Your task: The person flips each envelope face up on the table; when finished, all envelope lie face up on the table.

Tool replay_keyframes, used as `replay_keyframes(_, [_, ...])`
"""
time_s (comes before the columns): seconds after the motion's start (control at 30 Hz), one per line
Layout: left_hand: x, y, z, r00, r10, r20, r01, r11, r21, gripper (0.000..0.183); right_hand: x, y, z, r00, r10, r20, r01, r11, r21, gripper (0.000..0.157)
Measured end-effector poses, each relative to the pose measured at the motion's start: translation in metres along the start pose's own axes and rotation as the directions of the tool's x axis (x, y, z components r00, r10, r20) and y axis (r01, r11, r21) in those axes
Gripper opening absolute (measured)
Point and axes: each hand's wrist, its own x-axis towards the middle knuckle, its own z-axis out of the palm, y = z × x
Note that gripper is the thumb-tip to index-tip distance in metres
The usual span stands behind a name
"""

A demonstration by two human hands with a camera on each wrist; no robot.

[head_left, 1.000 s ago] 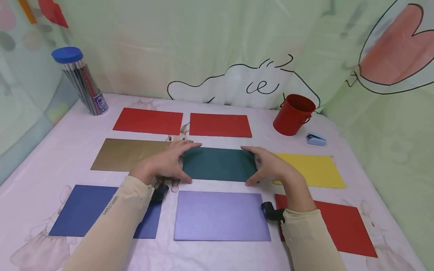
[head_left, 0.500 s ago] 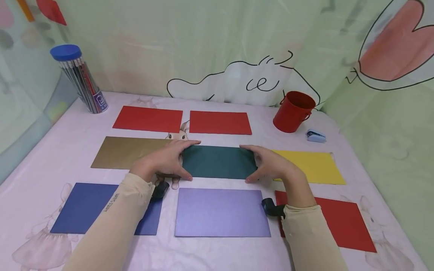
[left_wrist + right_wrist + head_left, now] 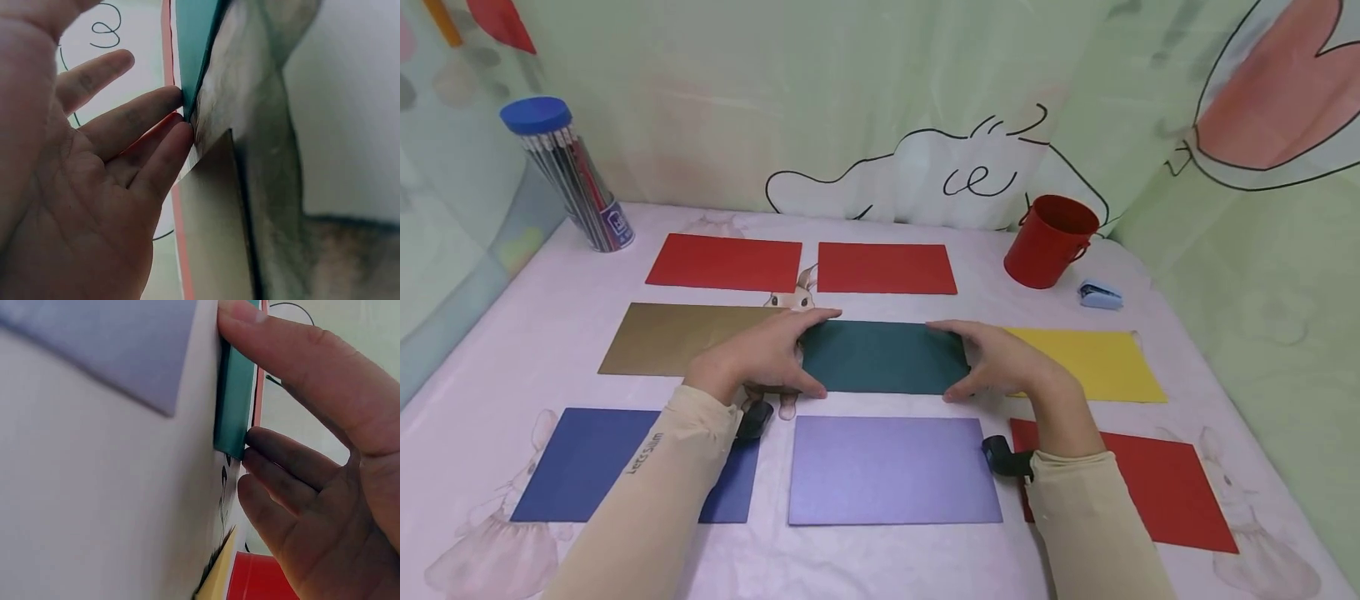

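Note:
A dark green rectangular card (image 3: pixel 886 358) lies in the middle of the table in the head view. My left hand (image 3: pixel 760 354) spans its left end, thumb at the near corner and fingers at the far corner. At the right end my right hand (image 3: pixel 1007 358) lies the same way, thumb near and index finger far. In the left wrist view, fairly straight fingertips (image 3: pixel 172 97) meet the end of the green card (image 3: pixel 199 37). The right wrist view has the thumb (image 3: pixel 240 319) at the long edge of the green card (image 3: pixel 236 400), with other fingertips beside its end.
Around it lie a gold card (image 3: pixel 677 337), a yellow card (image 3: pixel 1097 362), a lilac card (image 3: pixel 895 471), a blue card (image 3: pixel 587 467) and several red cards (image 3: pixel 883 268). Behind stand a jar of pencils (image 3: pixel 576 179), a red bucket (image 3: pixel 1045 246) and a small blue stapler (image 3: pixel 1099 294).
The head view has shifted slightly. Both hands keep nearly the same position around the green card, and the other cards have not moved on the table.

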Motion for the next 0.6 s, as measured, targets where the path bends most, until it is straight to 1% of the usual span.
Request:
replay_keyframes(0.13, [-0.0002,0.0014,-0.0020,1.000,0.010,0.005,-0.010,1.000,0.010,0.104,-0.0005,-0.0009,-0.0014,1.000,-0.016,-0.011,0.015,1.000,-0.007,0.102])
replay_keyframes(0.3, [-0.0019,0.0019,-0.0031,1.000,0.008,0.011,-0.008,1.000,0.016,0.102,-0.0002,-0.0003,-0.0022,0.999,-0.046,-0.019,0.045,0.999,-0.017,0.101])
replay_keyframes(0.47, [-0.0036,0.0011,-0.0032,1.000,0.004,0.008,-0.004,1.000,-0.003,0.101,0.0006,0.0029,-0.0028,0.997,-0.079,-0.016,0.079,0.997,-0.009,0.100])
replay_keyframes(0.6, [-0.0040,-0.0003,-0.0031,1.000,0.006,0.019,-0.005,1.000,-0.019,0.098,-0.0002,0.0054,-0.0048,0.994,-0.112,-0.007,0.112,0.994,0.002,0.099])
